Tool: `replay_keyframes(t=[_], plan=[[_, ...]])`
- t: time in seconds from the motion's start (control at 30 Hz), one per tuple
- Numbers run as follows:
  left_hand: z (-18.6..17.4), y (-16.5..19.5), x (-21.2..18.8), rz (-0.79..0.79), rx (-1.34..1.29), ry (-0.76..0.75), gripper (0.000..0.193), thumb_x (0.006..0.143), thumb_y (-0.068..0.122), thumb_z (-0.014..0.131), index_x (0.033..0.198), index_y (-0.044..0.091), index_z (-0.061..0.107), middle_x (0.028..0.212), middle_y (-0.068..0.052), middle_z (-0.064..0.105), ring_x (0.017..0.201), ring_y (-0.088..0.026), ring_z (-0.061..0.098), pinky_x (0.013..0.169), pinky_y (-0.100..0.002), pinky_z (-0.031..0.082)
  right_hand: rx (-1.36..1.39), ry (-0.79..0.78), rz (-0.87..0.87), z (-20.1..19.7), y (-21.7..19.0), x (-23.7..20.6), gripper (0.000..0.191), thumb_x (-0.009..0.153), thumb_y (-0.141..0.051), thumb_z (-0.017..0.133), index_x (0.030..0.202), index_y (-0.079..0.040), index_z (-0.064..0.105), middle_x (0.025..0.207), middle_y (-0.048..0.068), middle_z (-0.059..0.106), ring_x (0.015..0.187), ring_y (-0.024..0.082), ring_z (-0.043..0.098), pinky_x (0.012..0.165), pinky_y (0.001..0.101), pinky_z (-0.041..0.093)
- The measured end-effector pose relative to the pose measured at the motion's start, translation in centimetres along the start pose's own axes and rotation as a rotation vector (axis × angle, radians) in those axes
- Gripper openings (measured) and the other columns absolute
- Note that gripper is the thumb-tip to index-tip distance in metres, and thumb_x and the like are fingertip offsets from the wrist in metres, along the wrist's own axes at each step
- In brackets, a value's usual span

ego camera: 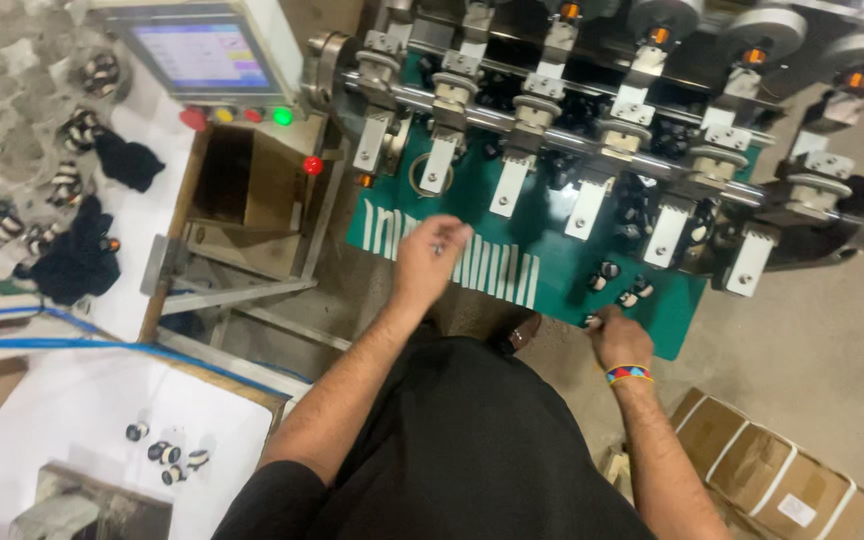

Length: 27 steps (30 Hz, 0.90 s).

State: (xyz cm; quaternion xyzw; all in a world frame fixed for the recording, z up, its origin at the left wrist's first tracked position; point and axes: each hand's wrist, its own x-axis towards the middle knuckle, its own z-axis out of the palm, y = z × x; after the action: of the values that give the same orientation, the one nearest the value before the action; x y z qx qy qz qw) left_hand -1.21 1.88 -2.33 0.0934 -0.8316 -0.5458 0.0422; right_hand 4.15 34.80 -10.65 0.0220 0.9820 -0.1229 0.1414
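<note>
Cardboard boxes (772, 470), white-strapped with a white label, lie at 4 o'clock on grey concrete. Right hand (620, 340) pinches a small black-and-white bobbin (592, 320) at the green table (682, 325) edge. Left hand (430, 255) hovers mid-table, fingers curled; contents cannot be told. Touchscreen panel (202, 55) at 11 o'clock.

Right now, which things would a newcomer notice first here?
The row of grey metal winding stations on a green machine deck fills the upper right. The left hand hovers over the deck's white slots; the right hand, with a colourful woven wristband, touches its near edge.
</note>
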Motion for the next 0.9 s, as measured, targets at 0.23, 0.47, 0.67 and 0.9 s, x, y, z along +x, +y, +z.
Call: replay_keyframes(t=[0.23,0.47,0.67,0.9], plan=[[-9.0,1.3,9.4,0.246,0.215,0.377,0.036,0.087,0.021,0.082,0.117,0.003,0.073,0.101,-0.013,0.062,0.082,-0.021,0.063,0.070,-0.028,0.053,0.241,0.251,-0.012,-0.3,-1.2,2.1,0.027,0.096,-0.030,0.075,0.110,-0.011,0.063,0.085,0.009,0.073,0.079,0.034,0.071,0.066,0.0479,0.054],[-14.1,-4.4,9.7,-0.141,-0.416,0.159,0.020,0.096,0.019,0.076,0.110,0.006,0.078,0.099,-0.004,0.072,0.086,-0.012,0.064,0.070,-0.025,0.050,0.476,-0.048,-0.272,-2.4,-13.4,1.6,0.038,0.089,-0.027,0.071,0.124,-0.012,0.066,0.092,0.010,0.071,0.077,0.028,0.071,0.070,0.0418,0.056],[-12.1,-10.7,9.3,-0.615,-1.013,-0.037,0.017,0.095,0.020,0.069,0.108,0.008,0.066,0.091,-0.006,0.071,0.076,-0.017,0.066,0.064,-0.032,0.055,0.819,-0.091,-0.519,-0.2,-26.3,6.9,0.043,0.099,-0.035,0.066,0.133,-0.009,0.066,0.131,0.014,0.061,0.115,0.028,0.064,0.088,0.0376,0.055],[-12.1,-12.4,5.7,-0.715,-0.623,-0.258,0.020,0.094,0.019,0.063,0.108,0.005,0.067,0.092,-0.008,0.072,0.083,-0.021,0.069,0.072,-0.036,0.058,1.726,-0.507,0.113,1.5,-37.0,9.9,0.043,0.108,-0.049,0.051,0.110,-0.007,0.060,0.085,0.003,0.057,0.077,0.018,0.058,0.067,0.0329,0.048]])
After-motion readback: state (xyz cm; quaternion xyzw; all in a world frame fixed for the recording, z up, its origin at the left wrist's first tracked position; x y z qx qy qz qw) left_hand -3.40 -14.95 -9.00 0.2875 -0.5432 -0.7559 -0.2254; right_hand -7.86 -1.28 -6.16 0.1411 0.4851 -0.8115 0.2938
